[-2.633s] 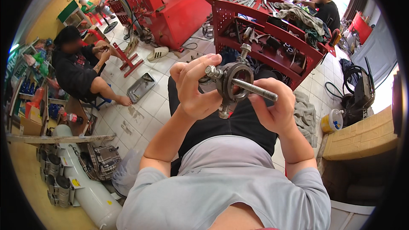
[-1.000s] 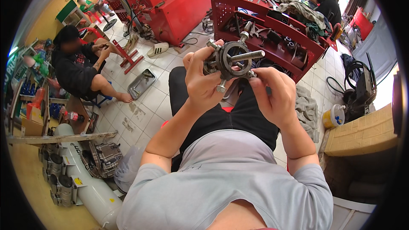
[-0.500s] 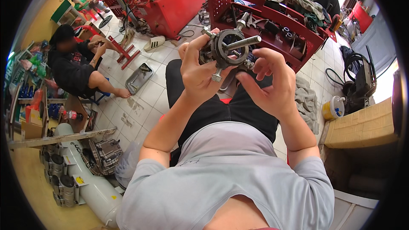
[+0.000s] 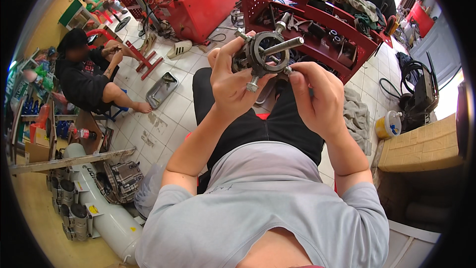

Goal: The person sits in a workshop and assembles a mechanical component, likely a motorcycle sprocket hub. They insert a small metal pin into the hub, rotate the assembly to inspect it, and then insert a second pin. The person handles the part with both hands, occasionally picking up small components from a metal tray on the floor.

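Observation:
A dark metal ring tool (image 4: 255, 54), with bolts sticking out around its rim, is held up above my lap. A thick steel rod (image 4: 286, 45) runs out of its middle toward the right. My left hand (image 4: 229, 89) is wrapped round the left side and underside of the ring. On the ring's lower edge, a hex-headed bolt (image 4: 253, 84) points down. The thumb and fingers of my right hand (image 4: 320, 99) are closed on a small bolt (image 4: 288, 70) at the ring's lower right. Part of the tool behind the ring is hidden by my left fingers.
A red tool cart (image 4: 302, 7) with wrenches and rags stands ahead. Left of it is a large red machine (image 4: 198, 12). A seated person (image 4: 87, 74) is at the left, near a grey metal tray (image 4: 162, 91). A yellow-white bucket (image 4: 387, 125) stands at the right.
My right hand has moved in to the left, and its fingers have gone from apart to closed on the small bolt. The left hand and the ring tool have hardly moved.

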`<move>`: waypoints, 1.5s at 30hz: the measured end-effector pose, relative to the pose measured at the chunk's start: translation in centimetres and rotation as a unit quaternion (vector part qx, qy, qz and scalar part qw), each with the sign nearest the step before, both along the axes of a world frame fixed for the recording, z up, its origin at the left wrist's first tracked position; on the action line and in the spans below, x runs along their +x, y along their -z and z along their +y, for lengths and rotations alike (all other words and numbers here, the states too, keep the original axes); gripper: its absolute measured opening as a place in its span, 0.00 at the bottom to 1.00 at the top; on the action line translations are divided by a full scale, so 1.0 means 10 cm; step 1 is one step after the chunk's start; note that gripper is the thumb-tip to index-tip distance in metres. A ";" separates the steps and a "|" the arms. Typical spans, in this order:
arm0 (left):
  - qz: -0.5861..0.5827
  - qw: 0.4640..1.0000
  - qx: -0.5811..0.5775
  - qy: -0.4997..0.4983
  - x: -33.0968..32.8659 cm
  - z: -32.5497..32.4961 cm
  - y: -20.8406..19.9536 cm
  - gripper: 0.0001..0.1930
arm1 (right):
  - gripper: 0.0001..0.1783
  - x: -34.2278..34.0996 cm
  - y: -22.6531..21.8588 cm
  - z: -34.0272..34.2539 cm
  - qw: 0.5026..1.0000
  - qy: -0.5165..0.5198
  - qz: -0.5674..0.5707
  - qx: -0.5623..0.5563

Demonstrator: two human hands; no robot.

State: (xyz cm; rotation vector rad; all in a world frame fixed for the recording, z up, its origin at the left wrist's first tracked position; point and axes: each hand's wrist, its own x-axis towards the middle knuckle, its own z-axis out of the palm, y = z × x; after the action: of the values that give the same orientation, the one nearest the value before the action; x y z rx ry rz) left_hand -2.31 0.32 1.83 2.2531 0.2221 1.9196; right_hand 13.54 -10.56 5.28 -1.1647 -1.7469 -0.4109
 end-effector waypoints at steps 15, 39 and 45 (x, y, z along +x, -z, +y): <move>-0.003 0.999 -0.047 0.000 0.04 -0.06 -0.03 0.11 | 0.13 -0.10 -0.07 -0.07 0.996 0.002 0.077 -0.035; -0.004 0.999 -0.038 0.016 0.05 -0.02 0.02 0.11 | 0.14 -0.02 0.00 -0.02 1.000 0.021 0.012 -0.014; -0.004 0.999 -0.047 0.019 0.04 -0.03 0.03 0.11 | 0.11 -0.15 -0.04 -0.04 0.993 0.017 0.115 -0.017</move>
State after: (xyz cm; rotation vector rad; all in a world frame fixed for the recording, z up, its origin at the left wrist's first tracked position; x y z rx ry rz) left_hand -1.86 0.07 1.57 2.1742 0.2589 1.8584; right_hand 12.09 -10.96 5.68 -1.2171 -1.5412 -0.2576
